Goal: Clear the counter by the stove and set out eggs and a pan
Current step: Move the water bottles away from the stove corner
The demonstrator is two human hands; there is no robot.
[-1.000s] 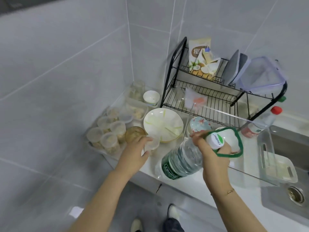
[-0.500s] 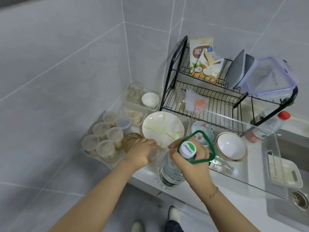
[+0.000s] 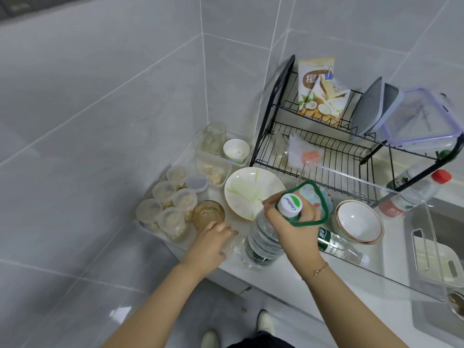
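Bottle (image 3: pixel 262 243) stands upright on the tabletop (image 3: pixel 288 277) just in front of the plate (image 3: pixel 247 190), my right hand (image 3: pixel 292 228) gripping its neck, my left hand (image 3: pixel 213 243) clutching something clear beside it, so I should lift straight up.

sink drain (image 3: pixel 455 301) cropped, left hand (image 3: pixel 213 243) blurred

Two hands are in view, the left hand (image 3: pixel 213 244) and the right hand (image 3: pixel 293 227). Three plastic water bottles show: the large clear green-handled bottle (image 3: pixel 263 244), a small clear bottle lying on its side (image 3: pixel 339 247) and a red-capped bottle (image 3: pixel 414 194). About six small lidded plastic tubs of grain (image 3: pixel 165 204) cluster at the left, though overlap blurs the count. One white green-streaked plate (image 3: pixel 248 192) lies flat, one black two-tier wire rack (image 3: pixel 326 151) stands behind, and one amber glass (image 3: pixel 208 213) stands by the tubs.
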